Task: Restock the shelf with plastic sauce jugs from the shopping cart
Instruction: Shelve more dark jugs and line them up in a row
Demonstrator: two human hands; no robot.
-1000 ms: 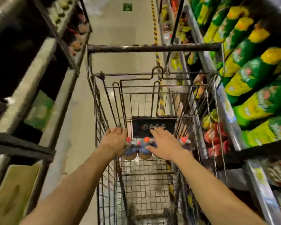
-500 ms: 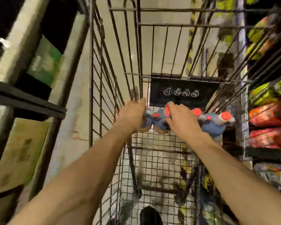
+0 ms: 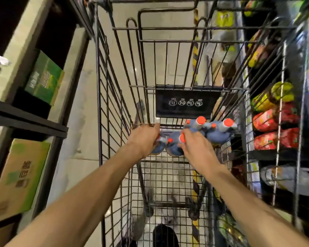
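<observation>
Several dark sauce jugs with red caps stand at the far end of the wire shopping cart (image 3: 114,97). My left hand (image 3: 143,139) curls around the handle of the leftmost jug (image 3: 158,147). My right hand (image 3: 194,148) grips the top of the jug (image 3: 175,147) beside it, fingers around its red cap. Two more jugs (image 3: 216,132) stand free to the right, against the cart's right side. The jugs' lower bodies are hidden behind my hands.
A dark shelf rack on the left holds a green carton (image 3: 43,77) and a cardboard box (image 3: 20,175). The right shelf (image 3: 275,154) carries red and yellow-green bags. A black plate (image 3: 184,102) hangs on the cart's end panel. Bare mesh floor lies below my arms.
My hands went from reaching open over the jugs to closing on the two leftmost ones. The view dropped and moved nearer into the cart.
</observation>
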